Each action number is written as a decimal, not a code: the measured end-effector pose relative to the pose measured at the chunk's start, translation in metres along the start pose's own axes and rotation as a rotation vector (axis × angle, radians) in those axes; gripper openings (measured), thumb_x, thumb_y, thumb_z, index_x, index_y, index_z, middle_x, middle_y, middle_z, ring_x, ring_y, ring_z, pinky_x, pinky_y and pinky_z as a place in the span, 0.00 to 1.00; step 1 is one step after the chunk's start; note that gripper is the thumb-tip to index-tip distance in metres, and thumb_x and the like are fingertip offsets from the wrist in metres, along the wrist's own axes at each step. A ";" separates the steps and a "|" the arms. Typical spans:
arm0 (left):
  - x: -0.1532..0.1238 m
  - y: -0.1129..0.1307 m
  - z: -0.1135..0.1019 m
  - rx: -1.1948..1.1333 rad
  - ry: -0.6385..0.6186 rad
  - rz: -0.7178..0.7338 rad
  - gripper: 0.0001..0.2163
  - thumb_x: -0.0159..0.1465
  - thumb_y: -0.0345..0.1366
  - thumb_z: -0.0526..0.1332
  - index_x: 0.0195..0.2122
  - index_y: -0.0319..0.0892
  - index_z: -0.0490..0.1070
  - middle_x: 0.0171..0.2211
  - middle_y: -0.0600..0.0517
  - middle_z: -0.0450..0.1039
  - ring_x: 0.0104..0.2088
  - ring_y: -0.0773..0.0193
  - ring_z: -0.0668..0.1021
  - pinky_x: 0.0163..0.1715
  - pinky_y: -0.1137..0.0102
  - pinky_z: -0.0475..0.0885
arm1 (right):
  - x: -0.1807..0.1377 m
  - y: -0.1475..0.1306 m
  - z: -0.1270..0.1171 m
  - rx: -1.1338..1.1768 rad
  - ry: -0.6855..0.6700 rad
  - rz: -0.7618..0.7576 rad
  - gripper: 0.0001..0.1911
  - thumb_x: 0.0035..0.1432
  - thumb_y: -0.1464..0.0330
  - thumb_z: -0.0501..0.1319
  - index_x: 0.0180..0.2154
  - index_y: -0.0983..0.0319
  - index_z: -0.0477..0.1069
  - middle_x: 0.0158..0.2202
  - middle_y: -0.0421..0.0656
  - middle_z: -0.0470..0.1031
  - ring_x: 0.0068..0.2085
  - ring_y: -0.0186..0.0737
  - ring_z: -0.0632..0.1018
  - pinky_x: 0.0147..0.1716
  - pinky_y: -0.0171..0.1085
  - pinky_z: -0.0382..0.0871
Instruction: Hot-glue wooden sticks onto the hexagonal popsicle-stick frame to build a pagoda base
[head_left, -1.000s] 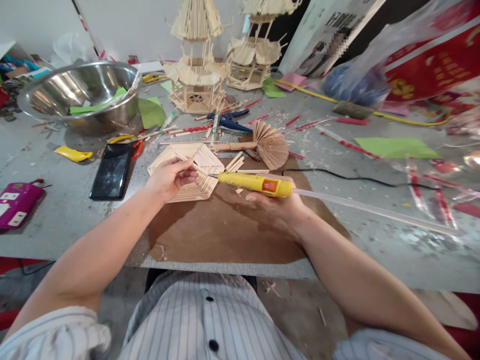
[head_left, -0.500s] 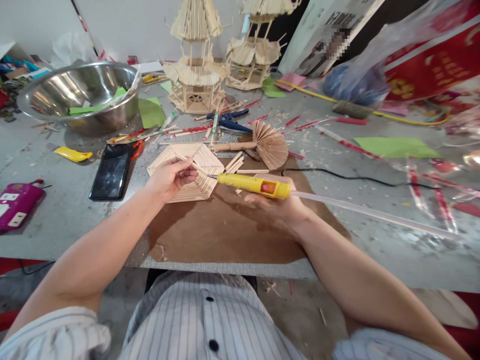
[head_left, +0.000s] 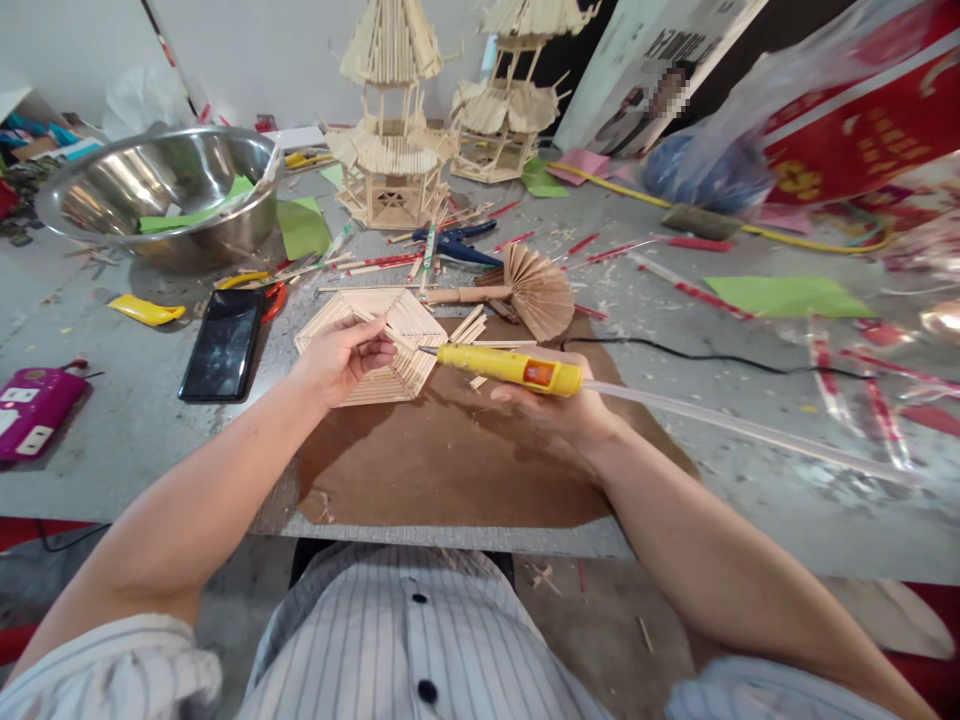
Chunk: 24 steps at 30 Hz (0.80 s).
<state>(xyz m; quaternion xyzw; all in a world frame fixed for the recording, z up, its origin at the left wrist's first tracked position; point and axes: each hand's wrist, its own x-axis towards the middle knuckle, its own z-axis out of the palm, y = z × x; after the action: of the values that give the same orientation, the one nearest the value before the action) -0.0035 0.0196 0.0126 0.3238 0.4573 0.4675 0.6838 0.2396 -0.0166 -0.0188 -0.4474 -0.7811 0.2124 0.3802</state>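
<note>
My left hand (head_left: pixel 349 358) pinches a thin wooden stick (head_left: pixel 401 340) above a flat many-sided panel (head_left: pixel 375 390) made of rows of such sticks. In my right hand (head_left: pixel 555 405) is a yellow hot glue gun (head_left: pixel 510 367), its fingers wrapped round from below and partly hidden. The nozzle points left and is close to the stick; whether they touch I cannot tell. A long clear glue stick (head_left: pixel 735 428) trails out of the gun's back end. Short loose sticks (head_left: pixel 469 325) lie just right of the panel, on a brown paper sheet (head_left: pixel 450 470).
Two stick-built pagodas (head_left: pixel 390 180) stand at the back. To the left are a steel bowl (head_left: pixel 225 235), a phone (head_left: pixel 221 345), a yellow cutter (head_left: pixel 148 310) and a purple socket block (head_left: pixel 37 410). A pleated paper fan (head_left: pixel 540 290), blue pliers (head_left: pixel 469 245) and a black cord (head_left: pixel 697 355) lie beyond the hands.
The glue gun's nozzle has shifted very slightly right along the stick. Both hands otherwise keep the same hold, and the things on the table stay where they were.
</note>
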 end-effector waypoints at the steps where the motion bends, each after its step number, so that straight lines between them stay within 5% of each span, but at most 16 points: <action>1: 0.000 0.000 0.000 0.004 -0.003 0.002 0.04 0.58 0.26 0.56 0.27 0.34 0.68 0.19 0.52 0.72 0.19 0.72 0.75 0.21 0.79 0.72 | 0.000 0.001 0.000 0.010 0.020 -0.003 0.18 0.47 0.49 0.59 0.27 0.57 0.72 0.25 0.43 0.73 0.31 0.46 0.75 0.30 0.42 0.70; 7: -0.001 -0.002 -0.003 0.160 -0.072 0.164 0.03 0.55 0.29 0.60 0.28 0.36 0.66 0.22 0.53 0.72 0.20 0.71 0.74 0.23 0.76 0.72 | 0.000 0.013 0.005 0.171 0.114 0.019 0.15 0.46 0.52 0.61 0.28 0.56 0.73 0.26 0.41 0.74 0.30 0.42 0.76 0.30 0.40 0.72; 16: -0.017 -0.011 -0.001 0.859 -0.246 0.561 0.07 0.54 0.36 0.61 0.29 0.38 0.67 0.25 0.54 0.69 0.25 0.72 0.71 0.26 0.75 0.67 | 0.008 0.021 0.008 0.310 0.240 0.180 0.21 0.42 0.49 0.62 0.26 0.61 0.71 0.24 0.42 0.73 0.28 0.39 0.75 0.29 0.39 0.72; 24: -0.021 -0.010 0.002 1.120 -0.291 0.600 0.03 0.55 0.32 0.58 0.30 0.39 0.69 0.26 0.54 0.70 0.25 0.72 0.69 0.26 0.76 0.63 | 0.009 0.013 0.008 0.313 0.204 0.220 0.21 0.41 0.48 0.62 0.26 0.61 0.71 0.23 0.42 0.72 0.27 0.38 0.74 0.24 0.38 0.71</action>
<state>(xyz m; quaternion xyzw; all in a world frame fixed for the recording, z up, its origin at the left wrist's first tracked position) -0.0016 -0.0034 0.0110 0.8048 0.4241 0.2802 0.3065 0.2375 -0.0023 -0.0293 -0.4849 -0.6425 0.3247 0.4967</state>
